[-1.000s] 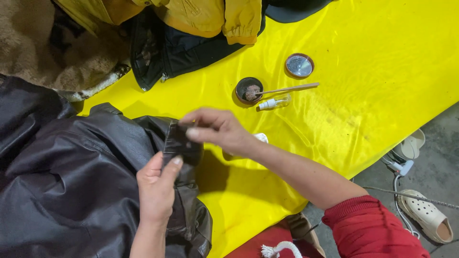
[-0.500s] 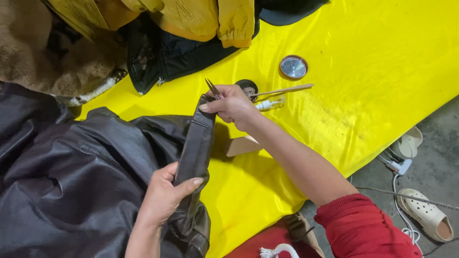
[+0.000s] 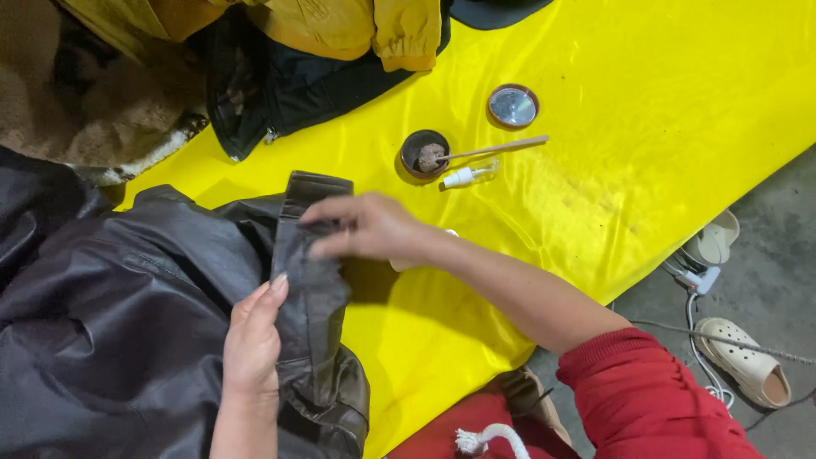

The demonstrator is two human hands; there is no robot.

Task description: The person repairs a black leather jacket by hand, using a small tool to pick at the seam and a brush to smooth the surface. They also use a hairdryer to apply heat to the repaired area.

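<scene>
A dark brown leather jacket (image 3: pixel 110 323) lies on the yellow cloth (image 3: pixel 646 153) at the left. One of its straps or cuffs (image 3: pixel 308 255) is stretched flat toward the middle. My left hand (image 3: pixel 253 336) presses the lower part of that strip with its fingers. My right hand (image 3: pixel 365 228), with a red sleeve on the arm, lies across the strip's upper part, fingers flat on it. Under the right hand a small pale object peeks out; I cannot tell what it is.
A small round open tin (image 3: pixel 423 153) with a wooden-handled brush (image 3: pixel 493 150) in it, its lid (image 3: pixel 512 106) and a small white tube (image 3: pixel 466 176) lie on the cloth. Yellow and dark garments (image 3: pixel 323 51) are piled at the top. Pale shoes (image 3: pixel 748 361) and cables lie on the floor at right.
The strip was held up by my right hand half a second ago; now it lies flat and the right hand rests across it. The left hand has slid up along it.
</scene>
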